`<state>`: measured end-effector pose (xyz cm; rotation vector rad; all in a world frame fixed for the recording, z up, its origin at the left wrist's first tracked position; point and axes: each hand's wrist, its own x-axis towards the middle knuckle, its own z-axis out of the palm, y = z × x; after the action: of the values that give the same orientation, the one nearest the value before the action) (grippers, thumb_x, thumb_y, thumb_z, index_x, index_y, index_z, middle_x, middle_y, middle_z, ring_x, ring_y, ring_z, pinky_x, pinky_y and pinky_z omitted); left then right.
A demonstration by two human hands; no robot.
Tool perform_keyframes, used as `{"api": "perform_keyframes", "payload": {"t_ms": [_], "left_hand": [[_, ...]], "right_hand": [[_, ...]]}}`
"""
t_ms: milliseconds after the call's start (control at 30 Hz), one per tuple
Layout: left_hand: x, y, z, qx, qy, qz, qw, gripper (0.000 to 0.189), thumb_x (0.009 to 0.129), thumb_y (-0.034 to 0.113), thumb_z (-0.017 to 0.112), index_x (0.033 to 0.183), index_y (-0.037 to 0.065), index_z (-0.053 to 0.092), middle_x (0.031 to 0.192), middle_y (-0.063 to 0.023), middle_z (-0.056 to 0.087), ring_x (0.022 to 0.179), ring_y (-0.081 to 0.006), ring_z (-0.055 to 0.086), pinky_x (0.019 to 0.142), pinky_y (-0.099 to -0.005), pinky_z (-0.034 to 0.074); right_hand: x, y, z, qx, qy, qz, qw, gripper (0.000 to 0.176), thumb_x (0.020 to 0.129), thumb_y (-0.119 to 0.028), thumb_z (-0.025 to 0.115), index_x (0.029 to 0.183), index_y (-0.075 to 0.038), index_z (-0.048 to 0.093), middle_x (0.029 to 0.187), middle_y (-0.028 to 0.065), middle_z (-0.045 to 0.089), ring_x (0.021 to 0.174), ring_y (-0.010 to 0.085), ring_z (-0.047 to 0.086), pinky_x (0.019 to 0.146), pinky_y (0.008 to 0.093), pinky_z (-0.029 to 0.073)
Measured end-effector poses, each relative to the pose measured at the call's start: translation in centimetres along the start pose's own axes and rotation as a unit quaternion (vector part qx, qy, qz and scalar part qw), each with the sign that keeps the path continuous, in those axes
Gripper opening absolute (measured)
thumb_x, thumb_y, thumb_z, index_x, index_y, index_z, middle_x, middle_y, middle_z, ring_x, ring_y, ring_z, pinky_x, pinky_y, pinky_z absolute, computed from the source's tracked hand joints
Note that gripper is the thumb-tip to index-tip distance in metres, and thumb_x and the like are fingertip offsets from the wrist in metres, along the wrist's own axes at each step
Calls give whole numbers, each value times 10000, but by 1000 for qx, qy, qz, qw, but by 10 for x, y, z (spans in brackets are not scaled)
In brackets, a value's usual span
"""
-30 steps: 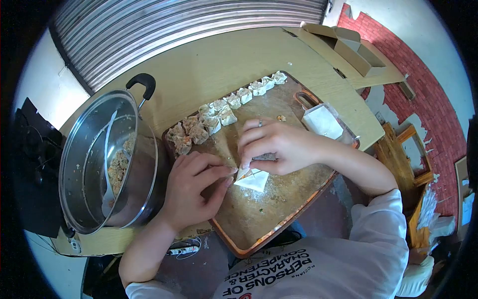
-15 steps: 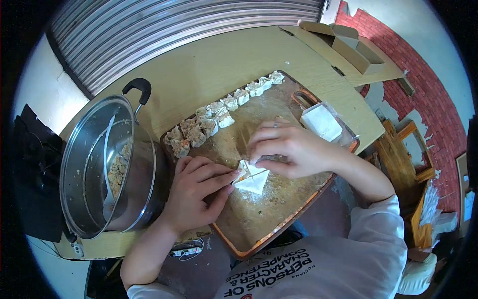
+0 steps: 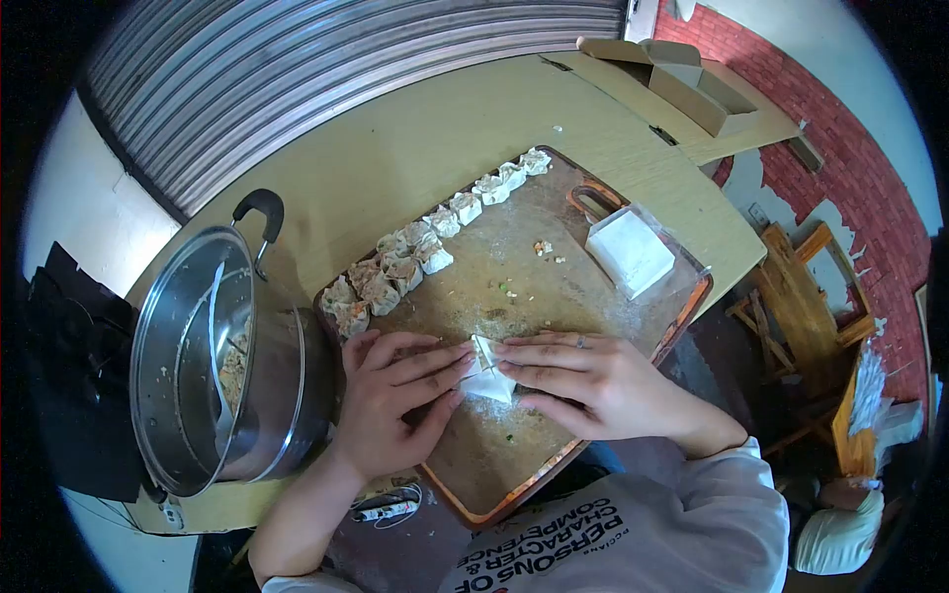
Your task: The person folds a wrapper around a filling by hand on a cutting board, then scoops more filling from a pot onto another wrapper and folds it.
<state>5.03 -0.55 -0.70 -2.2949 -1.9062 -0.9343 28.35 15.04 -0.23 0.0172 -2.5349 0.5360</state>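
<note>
A white dumpling wrapper (image 3: 488, 383), partly folded, lies on the floured brown tray (image 3: 563, 296) in front of me. My left hand (image 3: 397, 387) grips its left edge between thumb and fingertips. From the other side, the fingertips of my right hand (image 3: 598, 381) hold the wrapper's right edge, with the thumb just below. Fingers cover part of the wrapper, and any filling inside is hidden. Along the tray's far left edge stand several filled dumplings (image 3: 400, 269) in a row. A stack of square wrappers (image 3: 631, 252) rests near the tray's right handle.
Left of the tray stands a large steel pot (image 3: 301, 395) holding a pale spoon (image 3: 215, 346) and minced filling (image 3: 233, 378). Crumbs of filling (image 3: 543, 248) dot the tray. An open cardboard box (image 3: 692, 84) sits at the back right. A power strip (image 3: 386, 511) lies below the table edge.
My right hand has come down from above the wrapper to its right edge, uncovering filling crumbs on the tray. My left hand stays on the wrapper. The view has shifted slightly.
</note>
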Motion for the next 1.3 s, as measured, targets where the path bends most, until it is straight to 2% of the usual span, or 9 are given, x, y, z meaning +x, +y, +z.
{"api": "perform_keyframes", "payload": {"t_ms": [67, 133, 167, 233, 567, 767, 867, 933, 1300], "left_hand": [[0, 1, 0, 12, -15, 0, 1000, 355, 895, 193, 739, 1247, 208, 779, 1307, 35, 739, 1231, -220, 614, 1147, -501, 253], [0, 3, 0, 21, -45, -14, 999, 376, 905, 215, 732, 1280, 200, 764, 1341, 9, 727, 1342, -238, 573, 1215, -561, 157], [1, 6, -1, 26, -50, -9, 998, 376, 905, 215, 732, 1280, 200, 764, 1341, 9, 727, 1342, -238, 573, 1215, -561, 157], [3, 12, -5, 2, -38, -79, 996, 388, 908, 205, 726, 1294, 172, 751, 1359, -13, 719, 1399, -240, 542, 1241, -573, 113], [-4, 5, 3, 26, -13, -70, 997, 286, 911, 147, 717, 1185, 133, 797, 1378, -40, 710, 1338, -249, 602, 1249, -571, 110], [-3, 8, 4, -1, -36, -59, 998, 314, 933, 150, 692, 1235, 122, 774, 1383, -29, 707, 1340, -251, 605, 1249, -596, 80], [-3, 10, 2, 26, -52, -46, 997, 338, 949, 181, 668, 1269, 121, 757, 1397, -19, 698, 1345, -252, 602, 1246, -630, 45], [-3, 15, -1, 77, -65, -42, 994, 383, 953, 178, 648, 1326, 160, 731, 1429, -28, 678, 1388, -252, 568, 1254, -636, 35], [-2, 16, -1, 87, -73, -24, 993, 391, 932, 224, 666, 1313, 175, 738, 1406, -8, 691, 1380, -262, 571, 1247, -675, -13]], "right_hand": [[-1, 1, 1, 3, 10, 2, 1000, 301, 931, -194, 742, 1167, -7, 742, 1293, 143, 715, 1087, 297, 735, 919, 399, 610], [-2, 3, 1, -1, 15, 2, 1000, 300, 933, -194, 739, 1169, -9, 740, 1297, 142, 712, 1103, 295, 729, 924, 398, 609], [-2, 3, 2, -6, 14, 2, 1000, 300, 934, -195, 736, 1171, -10, 737, 1300, 141, 708, 1120, 292, 723, 928, 397, 607], [-2, 3, 3, -10, 24, -1, 1000, 296, 935, -192, 733, 1171, -13, 733, 1296, 138, 705, 1129, 291, 717, 927, 396, 606], [-5, 2, 5, -8, 9, 14, 1000, 286, 935, -187, 722, 1164, -16, 723, 1265, 129, 698, 1080, 289, 720, 890, 393, 612], [-5, 2, 6, -5, 22, 7, 1000, 270, 933, -187, 713, 1142, -16, 731, 1273, 135, 692, 1071, 291, 719, 888, 389, 613], [-5, 1, 4, -13, 12, 1, 1000, 263, 921, -185, 715, 1121, -16, 738, 1291, 135, 683, 1092, 286, 712, 893, 385, 611], [-5, 2, 4, -13, 12, 0, 1000, 262, 915, -185, 718, 1115, -17, 740, 1296, 134, 680, 1100, 283, 709, 892, 383, 611], [-6, 1, 4, -4, -7, 20, 1000, 267, 913, -189, 725, 1128, -32, 736, 1294, 138, 678, 1114, 300, 708, 922, 395, 601]]}}
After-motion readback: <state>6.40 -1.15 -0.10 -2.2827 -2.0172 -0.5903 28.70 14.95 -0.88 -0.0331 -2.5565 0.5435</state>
